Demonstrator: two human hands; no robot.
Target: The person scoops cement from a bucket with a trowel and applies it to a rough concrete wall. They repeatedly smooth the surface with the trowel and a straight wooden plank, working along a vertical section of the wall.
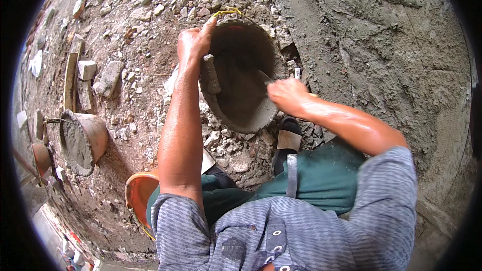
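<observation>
A mortar-crusted bucket (275, 52) stands tilted in front of me, its mouth toward me. Wet grey mortar (246, 90) lies inside it. My left hand (195, 44) grips the far-left part of the rim, beside the yellow-wrapped wire handle (228, 11). At the bucket's right side, my right hand (288, 95) is closed on a trowel, whose thin metal part (264, 76) points into the bucket; its blade is mostly hidden. A mortar-covered stick-like piece (211, 74) lies along the left rim.
Rubble and stones (108, 78) cover the ground to the left. Another bucket (95, 135) full of mortar stands there, with an orange bucket (138, 195) by my left leg. Rough wet concrete (386, 55) spreads on the right. My sandalled feet (288, 140) are close to the bucket.
</observation>
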